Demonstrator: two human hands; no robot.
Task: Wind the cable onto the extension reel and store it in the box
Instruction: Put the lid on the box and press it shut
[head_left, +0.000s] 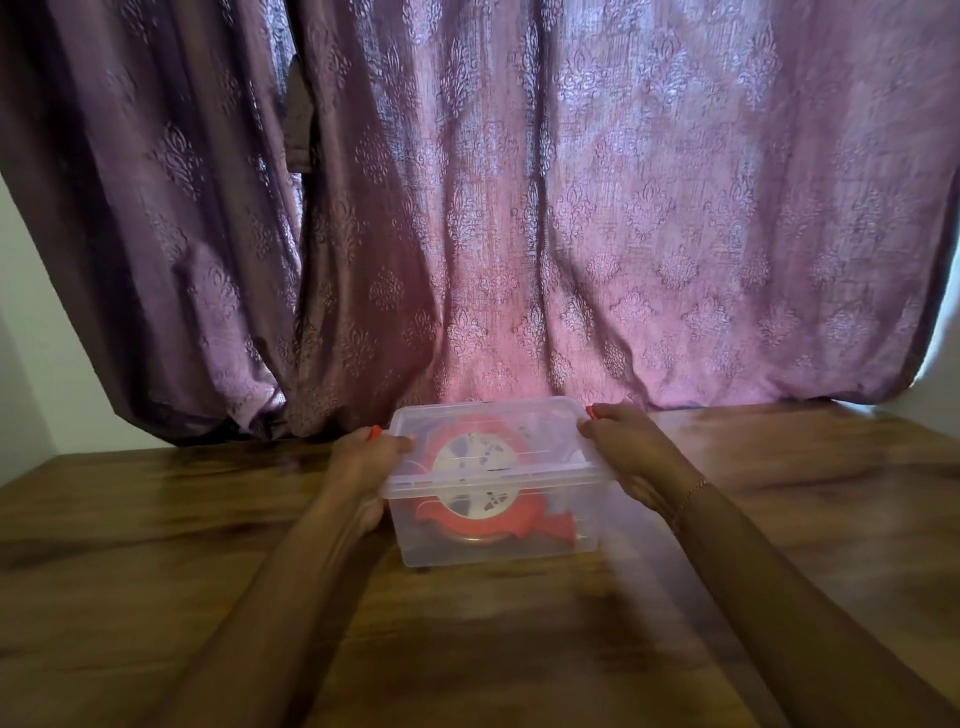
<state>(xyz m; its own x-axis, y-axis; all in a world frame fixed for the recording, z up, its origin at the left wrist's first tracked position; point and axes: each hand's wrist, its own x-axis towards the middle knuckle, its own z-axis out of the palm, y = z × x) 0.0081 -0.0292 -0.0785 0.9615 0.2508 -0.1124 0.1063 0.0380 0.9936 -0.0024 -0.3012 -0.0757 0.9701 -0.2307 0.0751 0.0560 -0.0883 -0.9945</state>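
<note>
Both hands clamp the box's lid (485, 441), left hand (363, 467) at nine o'clock, right hand (631, 452) at three, box (498, 540) dead ahead at twelve on the table (156, 519), long axis crosswise between equally near palms, reel (475, 470) inside.

A dark wooden table (156, 571) with streaky grain fills the foreground. Behind it hangs a mauve curtain (571, 208) with a damask pattern (daylight glows through its right half), its hem bunching on the tabletop. Pale wall (31, 338) shows at left.
</note>
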